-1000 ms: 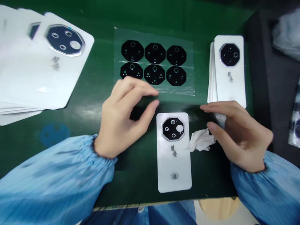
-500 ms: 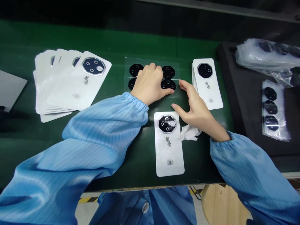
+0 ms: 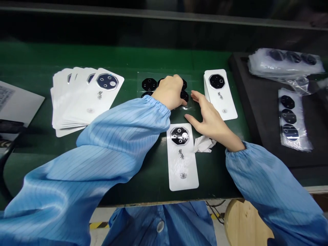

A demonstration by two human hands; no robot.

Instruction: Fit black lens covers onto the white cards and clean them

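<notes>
Bent over a clear sheet point(image 3: 142, 76) of black octagonal lens covers point(image 3: 149, 84), my left hand point(image 3: 169, 92) has its fingers curled down and closed. The fingertips are hidden behind the hand; its thumb lies by the lower right cover. My right hand point(image 3: 211, 119) is open, thumb and fingers apart, just right of the sheet, holding nothing. Below the hands lies a white phone-shaped card point(image 3: 182, 164) with a dark camera octagon. A crumpled white tissue point(image 3: 204, 144) sits against that card's right side, under my right wrist.
A fanned stack of white cards point(image 3: 82, 99) lies at left, a smaller stack point(image 3: 222, 99) right of the sheet. On a black tray point(image 3: 266, 102) rest bagged lens covers point(image 3: 289, 118) and a larger plastic bundle point(image 3: 282, 63). A wooden stool point(image 3: 246, 222) stands below the table edge.
My left hand has turned and curled more, shifting right along the sheet toward the right-hand covers. My right hand stays open beside it. The camera view has moved slightly.
</notes>
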